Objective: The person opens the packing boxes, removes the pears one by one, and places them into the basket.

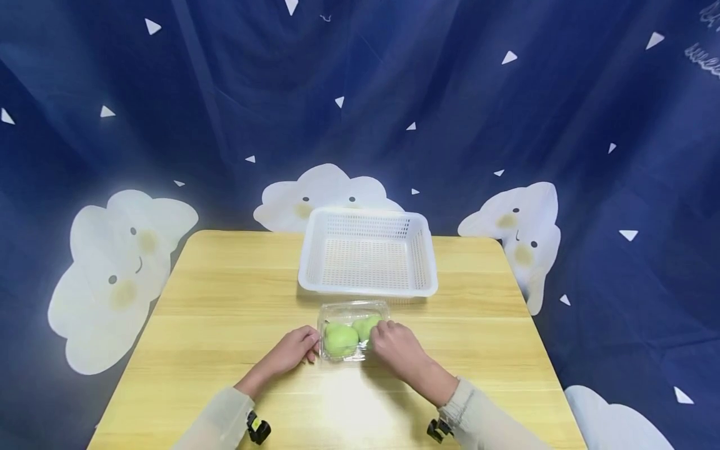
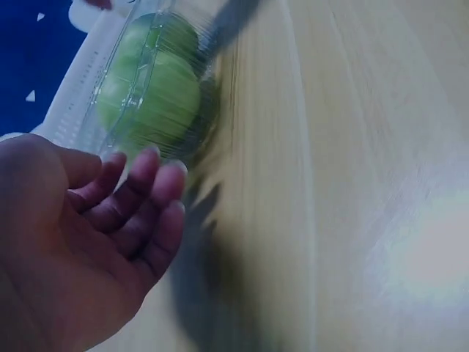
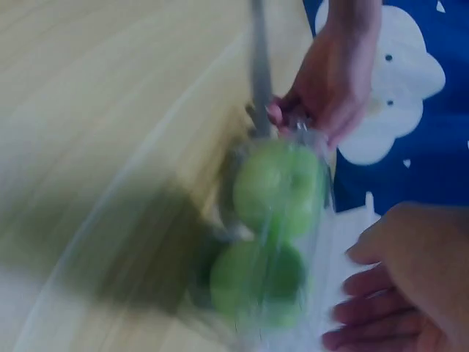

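Observation:
A clear plastic clamshell box stands on the wooden table with two green apples inside; its lid looks closed. At the box's left end is my left hand, its fingers loosely bent. In the left wrist view the left fingertips are close against the box end; whether they touch is unclear. My right hand is by the box's right end, partly covering it in the head view. The right wrist view shows the right fingers loosely bent beside the blurred box, gripping nothing visible.
Behind the box stands a white perforated plastic basket with nothing visible in it. The wooden table extends to both sides. A dark blue curtain with clouds and white triangles hangs past the table's far edge.

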### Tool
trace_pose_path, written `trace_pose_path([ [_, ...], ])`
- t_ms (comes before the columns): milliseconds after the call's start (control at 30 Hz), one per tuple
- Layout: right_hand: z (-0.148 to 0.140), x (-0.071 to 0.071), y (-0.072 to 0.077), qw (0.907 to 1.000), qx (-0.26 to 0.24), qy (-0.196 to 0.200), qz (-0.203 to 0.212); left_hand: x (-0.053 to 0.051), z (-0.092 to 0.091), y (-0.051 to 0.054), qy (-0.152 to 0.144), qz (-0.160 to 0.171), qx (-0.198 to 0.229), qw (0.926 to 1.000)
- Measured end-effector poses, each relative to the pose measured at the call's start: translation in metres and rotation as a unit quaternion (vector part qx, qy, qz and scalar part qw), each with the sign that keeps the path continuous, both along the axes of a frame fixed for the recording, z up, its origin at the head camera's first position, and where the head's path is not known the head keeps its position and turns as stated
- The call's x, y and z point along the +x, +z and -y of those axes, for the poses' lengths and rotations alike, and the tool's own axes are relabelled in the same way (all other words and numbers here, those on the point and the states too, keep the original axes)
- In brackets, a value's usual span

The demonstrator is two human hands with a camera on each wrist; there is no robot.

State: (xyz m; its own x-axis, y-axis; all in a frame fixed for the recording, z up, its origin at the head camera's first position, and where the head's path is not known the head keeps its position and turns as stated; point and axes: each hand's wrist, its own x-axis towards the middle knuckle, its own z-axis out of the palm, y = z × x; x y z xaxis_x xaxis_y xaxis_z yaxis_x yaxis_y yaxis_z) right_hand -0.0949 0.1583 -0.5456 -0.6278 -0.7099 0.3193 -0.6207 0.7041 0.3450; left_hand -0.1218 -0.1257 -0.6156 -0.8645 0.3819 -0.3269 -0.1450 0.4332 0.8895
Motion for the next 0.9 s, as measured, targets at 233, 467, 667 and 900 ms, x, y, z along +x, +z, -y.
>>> trace_pose_path([
  [233, 0.041, -0.011, -0.012, 0.9954, -0.007, 0.095, -0.012, -0.002, 0.0, -0.006, 0.016, 0.06, 0.092, 0.9938],
  [467, 0.062, -0.013, -0.027, 0.995, 0.035, 0.089, 0.03, -0.003, -0.001, -0.011, 0.008, 0.079, 0.119, 0.9897],
  [667, 0.07, -0.013, -0.025, 0.9945, 0.028, 0.084, 0.056, -0.004, 0.003, -0.019, -0.001, 0.095, 0.146, 0.9847],
  [900, 0.072, -0.013, -0.023, 0.9912, 0.034, 0.092, 0.09, -0.004, 0.007, -0.025, -0.014, 0.139, 0.203, 0.9692],
])
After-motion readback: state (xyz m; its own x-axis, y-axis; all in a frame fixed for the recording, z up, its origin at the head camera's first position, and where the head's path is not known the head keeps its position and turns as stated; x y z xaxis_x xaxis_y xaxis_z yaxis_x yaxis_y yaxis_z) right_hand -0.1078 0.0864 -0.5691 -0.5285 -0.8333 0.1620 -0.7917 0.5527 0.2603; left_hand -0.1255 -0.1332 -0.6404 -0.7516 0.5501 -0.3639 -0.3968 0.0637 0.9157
